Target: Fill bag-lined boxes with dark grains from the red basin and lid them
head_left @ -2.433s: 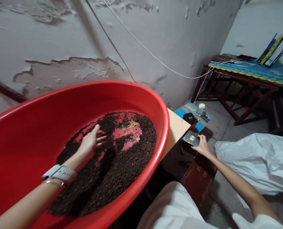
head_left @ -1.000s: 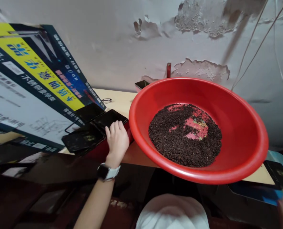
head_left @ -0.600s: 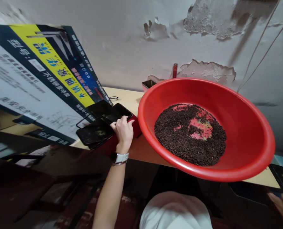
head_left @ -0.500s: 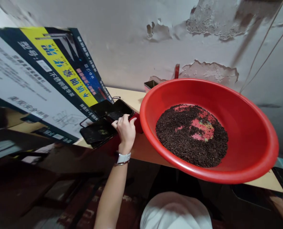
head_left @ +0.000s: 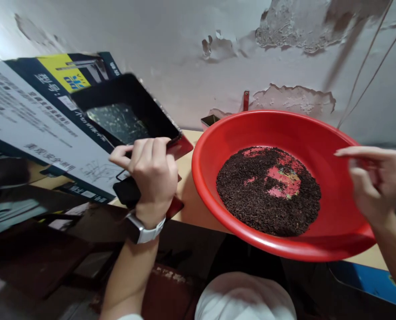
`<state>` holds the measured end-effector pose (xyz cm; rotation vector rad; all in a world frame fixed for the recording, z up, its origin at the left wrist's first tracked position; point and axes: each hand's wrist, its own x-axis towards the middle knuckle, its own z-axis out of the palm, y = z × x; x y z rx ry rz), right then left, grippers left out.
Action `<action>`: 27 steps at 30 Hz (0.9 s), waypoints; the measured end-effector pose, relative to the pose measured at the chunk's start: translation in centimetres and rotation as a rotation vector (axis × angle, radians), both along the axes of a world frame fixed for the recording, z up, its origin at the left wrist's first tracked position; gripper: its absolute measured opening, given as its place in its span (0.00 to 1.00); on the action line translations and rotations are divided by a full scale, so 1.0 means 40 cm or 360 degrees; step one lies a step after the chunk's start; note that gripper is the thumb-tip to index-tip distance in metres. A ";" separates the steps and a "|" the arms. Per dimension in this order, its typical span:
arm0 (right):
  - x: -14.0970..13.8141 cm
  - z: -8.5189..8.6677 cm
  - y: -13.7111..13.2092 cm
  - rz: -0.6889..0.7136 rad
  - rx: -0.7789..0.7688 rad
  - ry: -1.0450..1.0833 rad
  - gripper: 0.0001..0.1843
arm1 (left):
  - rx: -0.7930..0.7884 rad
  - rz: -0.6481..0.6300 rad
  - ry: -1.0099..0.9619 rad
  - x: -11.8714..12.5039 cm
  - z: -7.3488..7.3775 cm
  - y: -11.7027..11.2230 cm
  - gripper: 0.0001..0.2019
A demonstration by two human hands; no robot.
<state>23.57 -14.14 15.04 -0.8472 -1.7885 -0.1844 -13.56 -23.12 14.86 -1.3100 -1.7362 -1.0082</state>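
Note:
My left hand [head_left: 154,171] is closed on the near rim of a rectangular tin [head_left: 121,118], raised and tilted. Its inside is dark and shiny and its outer wall is red; I see nothing lying in it. Below that hand, another dark tin [head_left: 126,192] is partly hidden. A large red plastic basin [head_left: 338,133] stands to the right, holding dark, dry shreds that look like loose tea [head_left: 268,209]. Over the basin's right side my right hand [head_left: 381,182] hovers with index finger stretched out, thumb apart and no object visible in it.
A big printed cardboard box [head_left: 27,120] leans at the left. Behind the basin, a small open tin [head_left: 209,121] stands against the peeling wall [head_left: 171,53]. The pale tabletop [head_left: 187,200] runs beneath the basin, and a blue panel [head_left: 365,282] shows below at the lower right.
My left hand has lifted a tin from the group at the left, up and in front of the cardboard box. My right hand has risen from the lower right corner to the basin's right side.

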 end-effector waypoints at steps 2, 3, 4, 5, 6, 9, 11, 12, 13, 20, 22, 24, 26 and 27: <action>-0.058 0.026 0.049 0.0265 0.0095 -0.0162 0.07 | -0.0037 -0.0091 0.0291 0.035 0.042 0.024 0.12; -0.083 0.035 0.075 0.0361 0.0099 -0.0262 0.07 | -0.0078 -0.0159 0.0429 0.055 0.059 0.043 0.11; -0.106 0.042 0.101 0.0432 0.0090 -0.0339 0.08 | -0.0120 -0.0239 0.0556 0.075 0.074 0.068 0.10; -0.125 0.046 0.126 0.0471 0.0080 -0.0398 0.08 | -0.0179 -0.0338 0.0677 0.095 0.085 0.098 0.09; -0.140 0.047 0.151 0.0482 0.0081 -0.0438 0.09 | -0.0237 -0.0439 0.0791 0.115 0.092 0.131 0.10; -0.163 0.038 0.211 0.0451 0.0140 -0.0452 0.13 | -0.0448 -0.0759 0.1122 0.171 0.080 0.238 0.15; -0.161 0.021 0.239 0.0417 0.0175 -0.0485 0.17 | -0.0556 -0.0959 0.1311 0.204 0.050 0.304 0.14; -0.156 0.011 0.249 0.0410 0.0186 -0.0541 0.18 | -0.0583 -0.1048 0.1388 0.219 0.030 0.332 0.13; -0.150 -0.002 0.257 0.0410 0.0192 -0.0626 0.20 | -0.0601 -0.1127 0.1457 0.232 0.009 0.356 0.12; -0.136 -0.073 0.287 0.0424 0.0252 -0.1196 0.26 | -0.0531 -0.1429 0.1791 0.258 -0.089 0.407 0.11; -0.140 -0.072 0.288 0.0383 0.0283 -0.1256 0.21 | -0.0456 -0.1442 0.1827 0.253 -0.093 0.400 0.12; -0.142 -0.064 0.285 0.0316 0.0298 -0.1284 0.16 | -0.0409 -0.1447 0.1851 0.251 -0.094 0.393 0.13; -0.140 -0.055 0.283 0.0232 0.0280 -0.1321 0.12 | -0.0403 -0.1465 0.1855 0.253 -0.095 0.390 0.14; -0.138 -0.052 0.282 0.0189 0.0252 -0.1351 0.11 | -0.0412 -0.1483 0.1842 0.254 -0.097 0.390 0.14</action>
